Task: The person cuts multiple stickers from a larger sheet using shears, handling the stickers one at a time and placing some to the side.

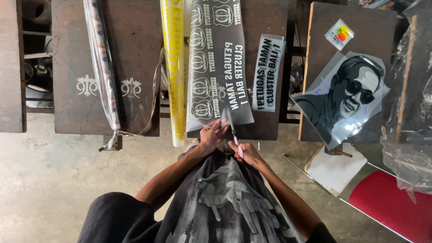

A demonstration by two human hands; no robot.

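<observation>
A long dark film sheet (216,58) printed with white emblems and lettering lies on a dark wooden board (261,27) and hangs over its near edge. My left hand (212,135) pinches the sheet's near edge. My right hand (243,150) grips a slim cutting knife with a pink handle (234,135), its blade pointing up at the sheet's lower right part.
A yellow printed film strip (174,67) lies left of the sheet, a rolled clear film (102,67) farther left. A small lettered film piece (268,72) and a portrait print (344,96) lie to the right. Crumpled plastic (407,126) and a red seat (391,207) are at right.
</observation>
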